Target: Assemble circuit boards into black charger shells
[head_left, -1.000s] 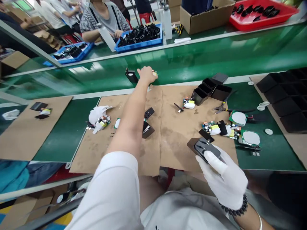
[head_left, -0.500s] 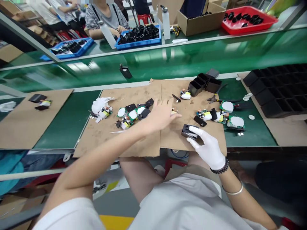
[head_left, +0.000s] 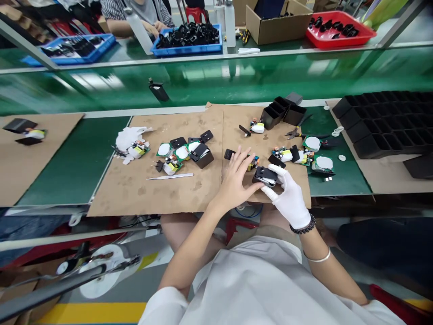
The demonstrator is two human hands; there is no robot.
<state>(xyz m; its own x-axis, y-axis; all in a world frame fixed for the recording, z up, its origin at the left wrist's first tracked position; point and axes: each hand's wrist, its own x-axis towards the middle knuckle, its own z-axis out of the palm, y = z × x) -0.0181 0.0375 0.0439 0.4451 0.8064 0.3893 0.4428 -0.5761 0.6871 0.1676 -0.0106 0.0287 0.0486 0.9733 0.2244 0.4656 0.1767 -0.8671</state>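
My right hand point(head_left: 290, 198), in a white glove, grips a small black plastic case point(head_left: 265, 176) with white parts showing inside, just above the cardboard near its front edge. My bare left hand point(head_left: 235, 183) is at the case's left side, its fingers spread and its thumb close to the case's lower edge; whether the thumb touches is unclear. Beyond the left fingers, a circuit board point(head_left: 253, 162) is partly hidden, and a black cover piece point(head_left: 229, 154) lies by the fingertips. Right of the case are more circuit boards point(head_left: 293, 155) with a black cover point(head_left: 276, 161).
Left on the cardboard point(head_left: 176, 198) lie circuit boards point(head_left: 182, 153), an open black housing point(head_left: 202, 156), a metal strip point(head_left: 170, 176) and a white cloth point(head_left: 130, 140). Black housings point(head_left: 282, 112) and pliers point(head_left: 297, 128) stand behind. A block of black housings point(head_left: 389, 124) fills the right.
My left hand has swung right and towards me, from over the middle of the cardboard to beside the black case. My right hand keeps hold of the case. The camera view has shifted.
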